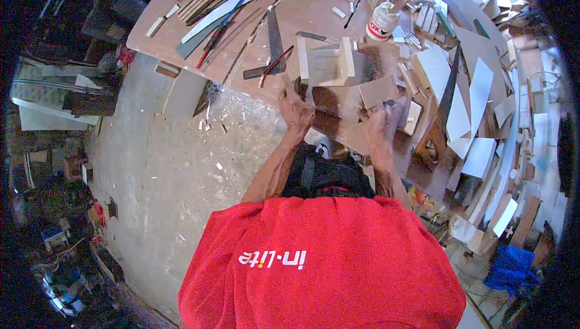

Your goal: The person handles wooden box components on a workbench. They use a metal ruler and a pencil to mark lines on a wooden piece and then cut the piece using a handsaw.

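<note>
A small pale wooden assembly (pixel 325 66) lies at the near edge of the workbench, with two upright boards and a flat panel between them. My left hand (pixel 296 104) has its fingers curled at the near left corner of this assembly, touching the end of the left upright. To the right, a flat brown wooden piece (pixel 379 91) sits tilted in front of the right upright. My right hand (pixel 377 122) is closed at its lower edge; the hand is smeared by motion and the fingertips are partly hidden.
The workbench (pixel 266 33) bears a metal square (pixel 275 39), a red pencil-like stick (pixel 277 62) and a white tub (pixel 382 22). A handsaw (pixel 448 93) leans among offcuts on the right. Wood scraps (pixel 208 125) litter the concrete floor. A blue bundle (pixel 512 271) lies at lower right.
</note>
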